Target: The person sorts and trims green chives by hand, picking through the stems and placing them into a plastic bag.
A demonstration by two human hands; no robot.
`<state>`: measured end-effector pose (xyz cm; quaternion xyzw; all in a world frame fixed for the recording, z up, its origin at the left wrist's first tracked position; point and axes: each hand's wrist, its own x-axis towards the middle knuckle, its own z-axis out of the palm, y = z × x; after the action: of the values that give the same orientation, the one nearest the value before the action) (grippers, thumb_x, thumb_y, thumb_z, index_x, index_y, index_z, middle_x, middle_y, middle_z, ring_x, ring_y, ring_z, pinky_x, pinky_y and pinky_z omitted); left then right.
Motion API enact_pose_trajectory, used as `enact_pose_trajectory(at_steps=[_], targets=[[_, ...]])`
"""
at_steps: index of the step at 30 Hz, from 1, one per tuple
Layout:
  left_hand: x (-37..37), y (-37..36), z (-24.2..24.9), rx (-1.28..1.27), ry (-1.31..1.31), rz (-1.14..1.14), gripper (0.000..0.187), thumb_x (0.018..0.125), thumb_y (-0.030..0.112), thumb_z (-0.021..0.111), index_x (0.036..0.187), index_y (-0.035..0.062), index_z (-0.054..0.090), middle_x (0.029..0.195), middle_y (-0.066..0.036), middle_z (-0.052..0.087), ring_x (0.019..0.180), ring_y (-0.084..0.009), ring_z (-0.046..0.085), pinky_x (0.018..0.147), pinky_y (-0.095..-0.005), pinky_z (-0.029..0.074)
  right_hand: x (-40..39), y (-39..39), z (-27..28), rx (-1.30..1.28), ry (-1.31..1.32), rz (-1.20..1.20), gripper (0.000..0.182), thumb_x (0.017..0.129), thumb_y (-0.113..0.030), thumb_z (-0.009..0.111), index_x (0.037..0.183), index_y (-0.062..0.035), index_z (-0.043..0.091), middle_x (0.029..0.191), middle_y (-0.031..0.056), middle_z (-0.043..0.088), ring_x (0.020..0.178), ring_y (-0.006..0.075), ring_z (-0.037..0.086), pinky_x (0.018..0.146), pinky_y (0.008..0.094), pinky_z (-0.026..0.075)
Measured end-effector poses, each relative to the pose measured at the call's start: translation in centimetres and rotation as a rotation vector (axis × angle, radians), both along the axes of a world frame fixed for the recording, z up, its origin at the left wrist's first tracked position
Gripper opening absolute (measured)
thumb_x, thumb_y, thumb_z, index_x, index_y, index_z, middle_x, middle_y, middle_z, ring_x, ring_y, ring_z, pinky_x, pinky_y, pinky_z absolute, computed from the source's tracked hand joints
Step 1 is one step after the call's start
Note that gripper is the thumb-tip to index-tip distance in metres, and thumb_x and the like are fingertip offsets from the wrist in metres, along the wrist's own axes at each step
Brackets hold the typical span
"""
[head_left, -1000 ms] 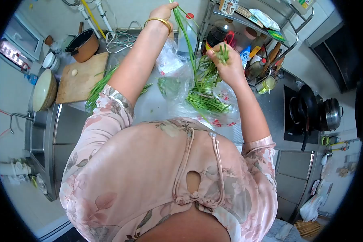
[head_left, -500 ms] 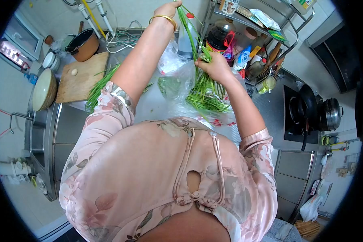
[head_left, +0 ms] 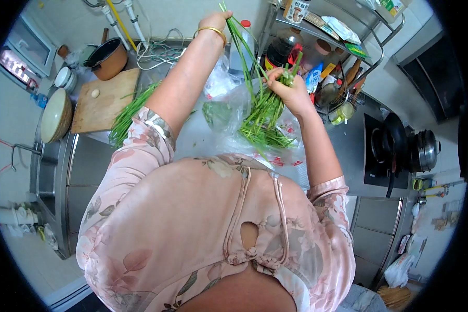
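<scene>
At the upper middle, my left hand [head_left: 216,22], with a gold bangle at the wrist, pinches a few long green chives by one end. These strands slant down toward my right hand [head_left: 292,94]. That hand is closed around a bunch of chives [head_left: 262,122], whose cut ends stick up above the fingers and whose long leaves hang below. Under the bunch lies a crumpled clear plastic bag [head_left: 218,112], partly hidden by it. Another heap of chives [head_left: 127,120] lies beside my left forearm, which covers part of it.
A wooden cutting board [head_left: 106,112] with a small white round piece [head_left: 95,93] lies left. Behind it stands a brown pot [head_left: 111,62]; a bowl [head_left: 57,115] is near the sink [head_left: 48,171]. Bottles crowd a metal rack [head_left: 317,31]. A black wok [head_left: 395,132] sits on the stove at right.
My right hand has turned and shifted slightly right, and the cut ends of its bunch now stick up above the fingers. My left hand has come slightly lower, still on the strands.
</scene>
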<state>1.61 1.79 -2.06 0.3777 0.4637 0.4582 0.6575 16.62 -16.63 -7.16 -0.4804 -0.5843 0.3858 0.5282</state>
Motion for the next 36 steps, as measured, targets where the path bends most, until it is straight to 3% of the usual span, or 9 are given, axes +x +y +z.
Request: enact_pose_trajectory(at_steps=[6,14,18,21,23,27,30,33,36], targets=[[0.0,-1.2,0.6,-0.076,-0.108,0.036,0.076,0.072,0.029,0.067,0.132,0.0062,0.025,0.139,-0.022,0.012,0.13,-0.0352,0.007,0.099,-0.0581,0.011,0.3,-2.3,1.6,0.193,-0.038,0.014,0.007,0.074,-0.006,0.057,0.07,-0.0046,0.051,0.082,0.0049,0.057,0.079,0.0125,0.052,0.075,0.0269,0.04],[0.1,-1.5,0.9,-0.028,-0.121,-0.011,0.079,0.072,0.027,0.067,0.133,0.0044,0.023,0.14,-0.022,0.007,0.131,-0.0321,0.003,0.1,-0.0561,0.005,1.0,-1.6,4.1,-0.054,0.032,0.025,0.005,0.078,-0.008,0.053,0.081,-0.0047,0.052,0.077,0.003,0.056,0.074,0.0107,0.052,0.069,0.0246,0.041],[0.6,-2.3,1.4,-0.01,-0.059,0.056,0.066,0.074,0.025,0.065,0.125,-0.0007,0.034,0.133,-0.024,0.026,0.125,-0.0334,0.025,0.095,-0.0555,0.024,-1.1,-0.2,5.2,-0.146,-0.233,0.014,0.022,0.076,-0.012,0.056,0.096,-0.0027,0.059,0.072,-0.0007,0.054,0.067,0.0089,0.05,0.062,0.0234,0.04],[1.8,-0.1,-0.3,-0.073,-0.347,0.056,0.02,0.071,0.009,0.067,0.083,-0.0042,0.057,0.081,-0.014,0.059,0.062,-0.0219,0.057,0.056,-0.0342,0.046,-2.8,2.1,4.7,-0.059,-0.552,-0.117,0.025,0.072,-0.02,0.064,0.089,-0.0017,0.062,0.075,0.0051,0.061,0.067,0.0131,0.055,0.064,0.0271,0.043],[2.6,1.4,-1.8,-0.082,-0.351,0.024,0.018,0.071,0.007,0.066,0.081,-0.0046,0.056,0.076,-0.013,0.059,0.058,-0.0212,0.056,0.052,-0.0329,0.046,-2.9,4.1,3.1,0.027,-0.708,-0.221,0.028,0.069,-0.025,0.068,0.085,-0.0019,0.062,0.069,0.01,0.061,0.061,0.0158,0.056,0.061,0.0291,0.044],[2.9,0.8,-1.3,-0.035,-0.241,0.084,0.015,0.071,0.006,0.066,0.077,-0.0046,0.056,0.073,-0.011,0.058,0.056,-0.0204,0.055,0.053,-0.0324,0.045,-3.7,5.4,2.7,-0.02,-0.694,-0.384,0.028,0.069,-0.027,0.068,0.082,-0.003,0.062,0.066,0.0119,0.061,0.059,0.0221,0.058,0.059,0.0317,0.044],[2.6,-1.1,0.3,-0.039,-0.252,0.091,0.016,0.07,0.007,0.067,0.077,-0.0043,0.057,0.074,-0.011,0.058,0.055,-0.0195,0.054,0.054,-0.0324,0.044,-3.8,6.1,2.6,-0.007,-0.668,-0.449,0.029,0.066,-0.03,0.066,0.082,-0.0051,0.062,0.076,0.0184,0.061,0.074,0.0344,0.058,0.065,0.0406,0.046],[2.7,-1.1,0.2,-0.058,-0.215,0.112,0.018,0.069,0.007,0.068,0.078,-0.0045,0.057,0.074,-0.01,0.058,0.055,-0.0188,0.053,0.054,-0.0325,0.043,-3.1,7.0,1.6,0.034,-0.604,-0.423,0.026,0.069,-0.026,0.064,0.084,-0.0055,0.063,0.076,0.018,0.061,0.072,0.0332,0.059,0.065,0.0382,0.046],[3.4,4.1,-3.8,-0.083,-0.32,-0.004,0.02,0.069,0.007,0.068,0.08,-0.0053,0.057,0.074,-0.01,0.058,0.055,-0.0186,0.053,0.053,-0.0328,0.043,-2.8,6.8,1.4,0.029,-0.385,-0.289,0.017,0.076,-0.019,0.063,0.078,-0.0014,0.061,0.063,0.0022,0.057,0.057,0.0097,0.049,0.056,0.0273,0.04]])
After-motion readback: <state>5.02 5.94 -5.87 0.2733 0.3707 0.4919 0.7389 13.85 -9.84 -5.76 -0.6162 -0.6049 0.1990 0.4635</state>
